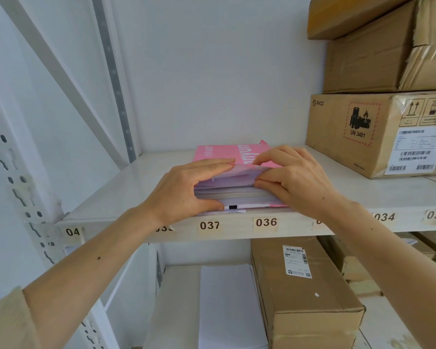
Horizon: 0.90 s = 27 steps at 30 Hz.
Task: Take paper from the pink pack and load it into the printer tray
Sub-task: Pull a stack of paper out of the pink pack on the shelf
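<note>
Both hands work the open near end of the pink pack (227,153) on the white shelf (116,195): the left hand (186,190) pinches the paper stack (227,191), thumb beneath, while the right hand (295,177) fingers the torn flap. Loose sheets are floppy and slick, so a thin sheaf gripped at both side edges should slide out squarely.

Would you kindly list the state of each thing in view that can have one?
pink pack: lying flat on the shelf, near end torn open, sheets exposed.
paper: still stacked inside the pack.
left hand: gripping the pack's open end.
right hand: fingertips parting the sheets.
PICO box: closed, taped.
long box: closed, on the lower shelf.
</note>
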Each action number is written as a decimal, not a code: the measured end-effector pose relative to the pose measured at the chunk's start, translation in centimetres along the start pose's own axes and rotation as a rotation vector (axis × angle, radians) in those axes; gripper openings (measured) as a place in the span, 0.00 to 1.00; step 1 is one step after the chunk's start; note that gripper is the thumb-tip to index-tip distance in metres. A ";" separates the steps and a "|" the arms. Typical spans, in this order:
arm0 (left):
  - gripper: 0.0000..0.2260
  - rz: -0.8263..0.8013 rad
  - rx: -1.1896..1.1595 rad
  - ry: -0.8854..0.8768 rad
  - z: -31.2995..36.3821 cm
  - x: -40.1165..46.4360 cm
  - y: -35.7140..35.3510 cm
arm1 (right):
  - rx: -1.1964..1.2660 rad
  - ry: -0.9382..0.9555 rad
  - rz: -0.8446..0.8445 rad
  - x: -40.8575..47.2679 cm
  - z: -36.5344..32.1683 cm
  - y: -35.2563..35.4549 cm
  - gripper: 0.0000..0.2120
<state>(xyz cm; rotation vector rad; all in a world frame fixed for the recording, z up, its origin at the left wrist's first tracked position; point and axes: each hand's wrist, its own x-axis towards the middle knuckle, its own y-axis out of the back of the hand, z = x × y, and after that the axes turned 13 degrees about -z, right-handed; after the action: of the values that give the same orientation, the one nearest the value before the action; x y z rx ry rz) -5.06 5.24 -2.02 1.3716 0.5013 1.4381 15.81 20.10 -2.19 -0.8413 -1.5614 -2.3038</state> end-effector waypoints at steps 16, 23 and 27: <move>0.31 -0.010 0.072 0.014 -0.2 -0.2 -0.1 | -0.167 0.173 0.202 -0.9 -0.6 0.1 0.14; 0.16 0.037 0.130 -0.077 0.8 -1.3 -0.6 | -0.155 0.279 0.316 -2.7 -1.4 1.3 0.12; 0.08 0.185 0.222 -0.182 1.4 -2.6 -1.1 | -0.134 0.288 0.325 -3.6 -1.8 2.2 0.09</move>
<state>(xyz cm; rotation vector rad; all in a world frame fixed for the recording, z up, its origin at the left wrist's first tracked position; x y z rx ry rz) -3.90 2.94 -3.85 1.7474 0.4337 1.4185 19.22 17.12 -3.04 -0.6943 -1.0749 -2.1907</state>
